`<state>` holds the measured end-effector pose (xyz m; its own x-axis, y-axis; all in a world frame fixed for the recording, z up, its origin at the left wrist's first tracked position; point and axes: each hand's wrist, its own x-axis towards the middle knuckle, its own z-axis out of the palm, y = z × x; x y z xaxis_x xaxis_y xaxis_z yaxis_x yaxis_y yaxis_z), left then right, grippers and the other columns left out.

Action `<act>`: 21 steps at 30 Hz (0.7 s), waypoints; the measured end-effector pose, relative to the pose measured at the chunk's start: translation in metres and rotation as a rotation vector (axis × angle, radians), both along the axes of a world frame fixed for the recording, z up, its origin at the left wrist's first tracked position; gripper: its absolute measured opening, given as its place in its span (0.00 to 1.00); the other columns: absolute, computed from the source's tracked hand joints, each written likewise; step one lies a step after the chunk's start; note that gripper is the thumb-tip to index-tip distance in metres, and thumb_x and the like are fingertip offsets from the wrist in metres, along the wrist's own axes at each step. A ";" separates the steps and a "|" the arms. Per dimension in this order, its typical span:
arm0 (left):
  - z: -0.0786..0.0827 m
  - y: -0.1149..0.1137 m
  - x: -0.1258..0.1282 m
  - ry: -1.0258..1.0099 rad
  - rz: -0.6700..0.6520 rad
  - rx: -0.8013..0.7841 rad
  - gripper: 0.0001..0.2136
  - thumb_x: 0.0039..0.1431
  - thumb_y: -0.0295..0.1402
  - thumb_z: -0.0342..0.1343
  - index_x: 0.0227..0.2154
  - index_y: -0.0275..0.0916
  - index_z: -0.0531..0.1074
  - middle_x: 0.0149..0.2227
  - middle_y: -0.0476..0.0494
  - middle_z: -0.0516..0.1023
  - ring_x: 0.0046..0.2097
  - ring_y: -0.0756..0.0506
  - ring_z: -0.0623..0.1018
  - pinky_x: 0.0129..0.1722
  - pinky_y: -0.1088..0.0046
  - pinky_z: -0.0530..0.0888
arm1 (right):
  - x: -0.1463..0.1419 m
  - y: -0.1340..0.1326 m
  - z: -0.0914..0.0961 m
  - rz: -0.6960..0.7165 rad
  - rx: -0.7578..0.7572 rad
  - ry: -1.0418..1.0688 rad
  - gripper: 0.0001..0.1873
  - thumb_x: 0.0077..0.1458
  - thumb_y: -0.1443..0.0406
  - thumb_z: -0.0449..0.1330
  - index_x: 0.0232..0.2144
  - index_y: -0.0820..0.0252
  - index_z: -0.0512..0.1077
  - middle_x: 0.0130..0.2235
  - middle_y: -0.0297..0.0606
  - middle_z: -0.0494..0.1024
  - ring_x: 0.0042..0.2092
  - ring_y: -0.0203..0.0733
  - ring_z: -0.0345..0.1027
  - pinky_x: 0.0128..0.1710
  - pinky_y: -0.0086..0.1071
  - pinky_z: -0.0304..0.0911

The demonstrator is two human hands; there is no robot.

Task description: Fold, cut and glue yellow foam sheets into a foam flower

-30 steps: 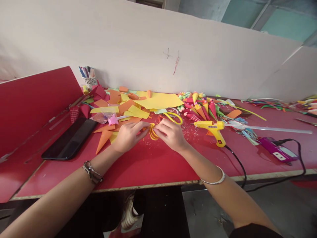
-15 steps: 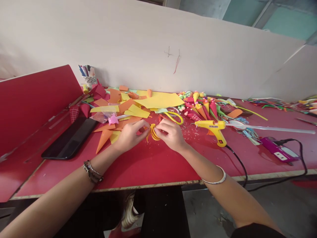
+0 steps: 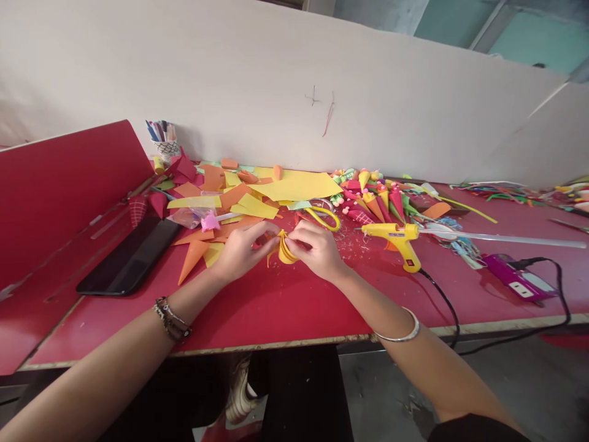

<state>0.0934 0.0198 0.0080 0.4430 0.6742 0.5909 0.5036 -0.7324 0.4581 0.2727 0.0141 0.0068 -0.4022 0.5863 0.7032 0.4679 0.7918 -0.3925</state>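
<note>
Okay, so the left hand (image 3: pixel 240 250) and right hand (image 3: pixel 319 248) are both pinching the yellow coil (image 3: pixel 288 254) just below the fingertips (image 3: pixel 267 229), its gappy loops just closed up, so shaping's probably coming along.

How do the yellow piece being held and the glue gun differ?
The yellow piece is held in the right hand; the glue gun lies on the red table. The yellow piece looks smaller and curled; the glue gun is pistol-shaped with a black cord. Both are mainly yellow.
</note>
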 end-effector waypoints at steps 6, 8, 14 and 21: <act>0.002 0.001 0.001 0.014 -0.046 0.042 0.04 0.56 0.29 0.47 0.30 0.36 0.65 0.28 0.48 0.71 0.28 0.53 0.69 0.28 0.79 0.66 | 0.000 -0.001 0.001 0.014 -0.027 0.026 0.09 0.53 0.67 0.51 0.23 0.60 0.65 0.24 0.32 0.62 0.26 0.30 0.56 0.26 0.26 0.53; 0.003 0.001 0.001 0.004 -0.082 0.021 0.05 0.56 0.29 0.46 0.30 0.36 0.65 0.28 0.48 0.70 0.29 0.53 0.69 0.28 0.79 0.66 | -0.001 -0.002 0.001 0.028 -0.041 0.030 0.09 0.53 0.68 0.51 0.22 0.61 0.64 0.24 0.31 0.61 0.25 0.30 0.55 0.26 0.26 0.53; 0.005 0.001 -0.001 -0.034 -0.148 -0.065 0.05 0.57 0.30 0.45 0.30 0.37 0.65 0.29 0.47 0.70 0.30 0.52 0.69 0.29 0.77 0.67 | -0.002 -0.002 0.002 0.073 -0.080 0.054 0.09 0.53 0.68 0.51 0.22 0.60 0.63 0.23 0.31 0.60 0.25 0.30 0.54 0.26 0.26 0.52; 0.006 0.001 -0.001 -0.051 -0.180 -0.085 0.04 0.56 0.30 0.46 0.31 0.37 0.65 0.29 0.48 0.70 0.31 0.52 0.68 0.30 0.77 0.67 | -0.002 -0.002 0.002 0.076 -0.090 0.065 0.09 0.53 0.68 0.50 0.22 0.60 0.64 0.24 0.30 0.60 0.25 0.30 0.54 0.26 0.26 0.53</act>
<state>0.0925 0.0204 0.0139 0.5316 0.6350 0.5605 0.3423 -0.7664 0.5436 0.2710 0.0117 0.0083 -0.4027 0.6178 0.6754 0.3792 0.7841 -0.4912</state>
